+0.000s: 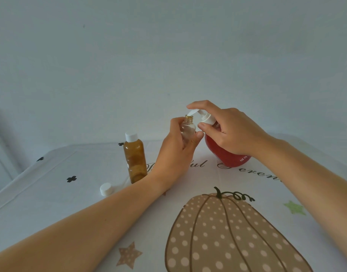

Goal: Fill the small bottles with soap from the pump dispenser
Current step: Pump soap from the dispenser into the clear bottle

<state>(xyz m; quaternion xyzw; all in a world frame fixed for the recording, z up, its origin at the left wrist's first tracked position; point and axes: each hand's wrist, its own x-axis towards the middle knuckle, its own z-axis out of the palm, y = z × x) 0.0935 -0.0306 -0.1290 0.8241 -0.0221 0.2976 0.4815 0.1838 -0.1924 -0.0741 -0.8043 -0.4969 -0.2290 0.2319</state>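
My left hand [177,146] grips a small clear bottle [187,128], uncapped, and holds it upright above the table with its mouth right under the white pump spout [194,112]. The pump dispenser [227,154] is round and full of red soap. My right hand [225,128] lies over its white pump head, index finger on top of the spout and thumb against the collar. A second small bottle [134,158], amber with a white cap on, stands to the left. A loose white cap [105,189] lies on the cloth near my left forearm.
The table wears a white cloth [70,203] printed with a big dotted pumpkin [227,236], stars and script lettering. A plain pale wall rises right behind the table's far edge.
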